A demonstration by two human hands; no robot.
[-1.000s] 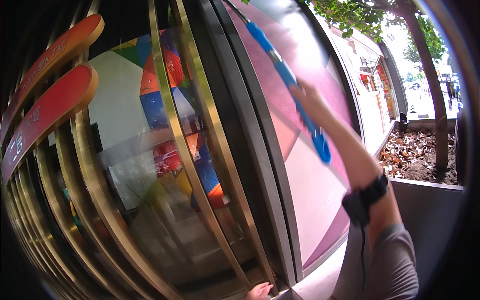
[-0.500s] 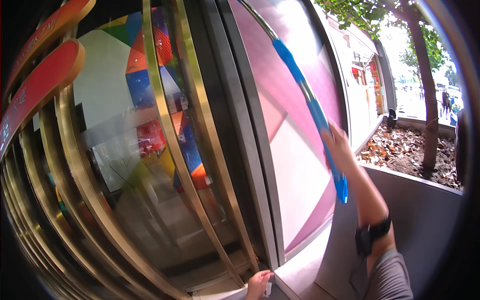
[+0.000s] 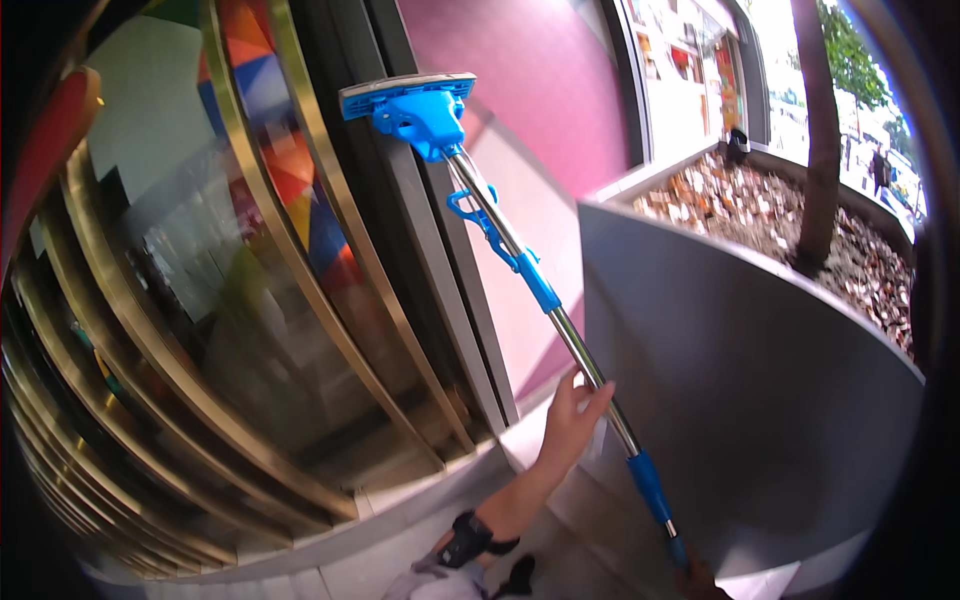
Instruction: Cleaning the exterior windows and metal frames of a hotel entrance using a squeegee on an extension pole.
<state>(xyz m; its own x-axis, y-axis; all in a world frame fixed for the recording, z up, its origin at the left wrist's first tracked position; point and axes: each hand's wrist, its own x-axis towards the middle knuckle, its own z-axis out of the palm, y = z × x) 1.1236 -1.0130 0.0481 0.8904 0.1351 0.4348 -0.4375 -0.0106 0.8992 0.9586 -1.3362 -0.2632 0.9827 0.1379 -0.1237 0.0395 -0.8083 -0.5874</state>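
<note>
A long-handled mop (image 3: 508, 232) with a silver pole and blue grips slants across the middle of the view. Its flat blue head (image 3: 422, 118), edged with a pale pad, is at the top, in front of the dark frame beside the pink panel. My left hand (image 3: 572, 428) is closed around the middle of the silver pole, with something whitish just under its fingers. Low at the right, my right hand (image 3: 700, 580) is in shadow at the pole's lower blue grip (image 3: 678, 550); it appears wrapped around it, though the fingers are hard to see.
Brass-coloured vertical bars (image 3: 290, 215) stand in front of glass on the left, with a red sign (image 3: 50, 165) above. On the right, a grey planter wall (image 3: 740, 400) encloses dry leaves and a tree trunk (image 3: 818, 150). Pale paving (image 3: 370, 570) lies below.
The mop has come down, bringing its head into view. My right hand has dropped to the lower right, and my left hand has risen from the bottom edge onto the pole.
</note>
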